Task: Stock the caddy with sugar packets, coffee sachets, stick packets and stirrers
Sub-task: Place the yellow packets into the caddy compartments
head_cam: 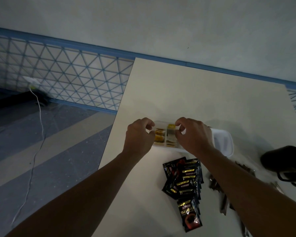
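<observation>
Table beyond caddy lies open; sachets crowd the near side.

A: How much of the caddy shows?
B: Little. The left hand covers its nine o'clock end, the right hand its three o'clock end.
A: The brown sticks at five o'clock?
B: Partly under the right forearm, too blurred to identify. The dark object at three o'clock is cut off.
</observation>
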Motion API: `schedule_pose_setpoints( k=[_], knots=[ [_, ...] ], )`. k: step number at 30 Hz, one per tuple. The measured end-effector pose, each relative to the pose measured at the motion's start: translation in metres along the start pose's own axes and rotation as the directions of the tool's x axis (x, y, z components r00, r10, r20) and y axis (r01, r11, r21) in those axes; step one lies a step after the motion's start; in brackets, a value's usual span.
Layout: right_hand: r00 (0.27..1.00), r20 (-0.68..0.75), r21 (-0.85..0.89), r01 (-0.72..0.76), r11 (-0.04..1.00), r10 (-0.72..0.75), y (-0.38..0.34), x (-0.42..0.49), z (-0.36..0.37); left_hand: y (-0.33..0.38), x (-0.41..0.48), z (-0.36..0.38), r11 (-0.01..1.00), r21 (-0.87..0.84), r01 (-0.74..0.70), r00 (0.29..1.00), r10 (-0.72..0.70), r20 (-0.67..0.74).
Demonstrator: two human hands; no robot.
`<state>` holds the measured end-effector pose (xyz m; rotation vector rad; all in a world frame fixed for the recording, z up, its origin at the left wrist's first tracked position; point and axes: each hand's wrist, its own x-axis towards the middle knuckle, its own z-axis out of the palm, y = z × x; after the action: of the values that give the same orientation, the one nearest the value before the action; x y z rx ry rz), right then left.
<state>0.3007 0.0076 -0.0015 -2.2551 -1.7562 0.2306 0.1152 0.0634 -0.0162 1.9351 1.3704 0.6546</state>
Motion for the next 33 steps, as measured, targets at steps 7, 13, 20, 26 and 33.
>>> schedule_pose_setpoints(
  k=[7, 13, 20, 26, 33],
  knots=[
    [0.983, 0.186, -0.079, 0.016, 0.997, -0.001, 0.001, -0.001, -0.006, 0.001, 0.001, 0.000, 1.000, -0.005, -0.010, 1.000, 0.010, 0.002],
    [0.952, 0.304, -0.265, 0.057, 0.963, 0.028, -0.007, 0.003, -0.003, -0.001, -0.002, 0.001, 1.000, 0.005, -0.007, 1.000, 0.007, 0.006],
    [0.975, 0.220, -0.282, 0.030, 0.959, 0.034, -0.006, 0.008, 0.003, -0.003, -0.001, -0.005, 1.000, 0.008, 0.013, 1.000, -0.013, 0.001],
    [0.988, 0.154, -0.138, -0.009, 0.990, 0.030, 0.001, 0.015, -0.005, -0.005, 0.000, -0.004, 0.999, -0.001, 0.034, 0.999, -0.034, 0.003],
    [0.997, 0.080, -0.053, -0.002, 0.999, 0.006, 0.002, 0.012, -0.007, -0.004, -0.002, -0.001, 1.000, -0.003, 0.026, 1.000, -0.026, 0.006]
  ],
)
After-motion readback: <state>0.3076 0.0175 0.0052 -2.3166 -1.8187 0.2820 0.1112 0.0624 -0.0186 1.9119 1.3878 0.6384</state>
